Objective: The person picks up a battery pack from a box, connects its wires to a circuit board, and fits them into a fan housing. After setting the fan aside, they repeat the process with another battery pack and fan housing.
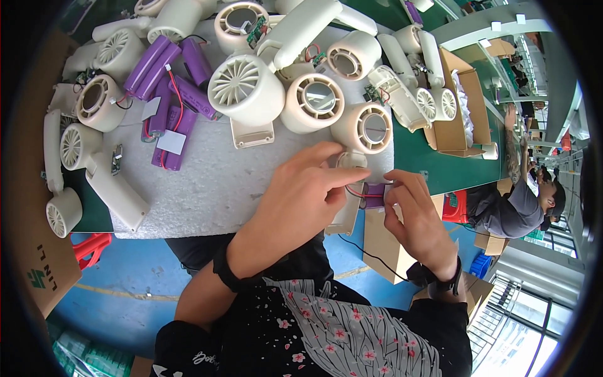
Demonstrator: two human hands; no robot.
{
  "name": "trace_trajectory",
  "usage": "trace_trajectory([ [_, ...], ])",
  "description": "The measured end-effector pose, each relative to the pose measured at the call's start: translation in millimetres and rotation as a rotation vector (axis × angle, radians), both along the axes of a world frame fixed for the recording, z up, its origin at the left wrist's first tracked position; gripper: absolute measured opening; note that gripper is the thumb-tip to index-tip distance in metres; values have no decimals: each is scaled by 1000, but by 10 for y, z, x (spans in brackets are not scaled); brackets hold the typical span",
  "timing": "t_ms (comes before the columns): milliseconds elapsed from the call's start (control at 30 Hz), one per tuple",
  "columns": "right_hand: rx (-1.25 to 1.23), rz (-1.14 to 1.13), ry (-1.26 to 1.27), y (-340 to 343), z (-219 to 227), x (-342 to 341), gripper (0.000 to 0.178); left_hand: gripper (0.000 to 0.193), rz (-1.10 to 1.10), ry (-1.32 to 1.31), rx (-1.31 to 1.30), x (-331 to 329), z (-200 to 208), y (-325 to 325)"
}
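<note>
A cream handheld fan housing point(369, 128) lies at the table's front edge, its round head away from me and its handle point(342, 221) toward me. My left hand point(304, 191) is closed around the neck of this housing, one finger stretched across it. A purple battery pack point(375, 195) with red wires lies at the handle. My right hand point(414, 217) pinches the battery pack's right end between thumb and fingers. Part of the handle is hidden behind my hands.
Several cream fan housings point(246, 88) crowd the white foam mat point(188, 204). Purple battery packs point(164, 125) are piled at the left. An open cardboard box point(461, 103) stands on the green table at the right. A person point(524, 207) sits farther right.
</note>
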State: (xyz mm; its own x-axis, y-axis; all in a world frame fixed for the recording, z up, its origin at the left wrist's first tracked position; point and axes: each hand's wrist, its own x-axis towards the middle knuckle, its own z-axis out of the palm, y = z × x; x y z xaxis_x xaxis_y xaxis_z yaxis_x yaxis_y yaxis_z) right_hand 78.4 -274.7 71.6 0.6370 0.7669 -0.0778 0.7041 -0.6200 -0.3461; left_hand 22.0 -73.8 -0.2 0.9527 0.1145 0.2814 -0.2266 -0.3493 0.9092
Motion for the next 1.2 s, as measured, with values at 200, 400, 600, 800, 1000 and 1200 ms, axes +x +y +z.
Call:
trace_trajectory([
  [200,85,-61,238,-101,28,168,19,38,-7,-8,-5,16,-14,16],
  [400,315,-303,403,-417,331,537,6,38,-22,-2,2,26,5,9],
  [600,237,-586,-335,-838,304,1079,18,37,-21,49,14,13,40,19],
  [800,168,-137,17,-69,206,210,52,36,-28,77,-1,9,36,40],
  [1000,186,9,26,35,-198,161,61,36,-74,64,-7,75,53,51],
  [1200,258,-43,697,-127,-96,146,63,36,-113,103,22,69,68,108],
])
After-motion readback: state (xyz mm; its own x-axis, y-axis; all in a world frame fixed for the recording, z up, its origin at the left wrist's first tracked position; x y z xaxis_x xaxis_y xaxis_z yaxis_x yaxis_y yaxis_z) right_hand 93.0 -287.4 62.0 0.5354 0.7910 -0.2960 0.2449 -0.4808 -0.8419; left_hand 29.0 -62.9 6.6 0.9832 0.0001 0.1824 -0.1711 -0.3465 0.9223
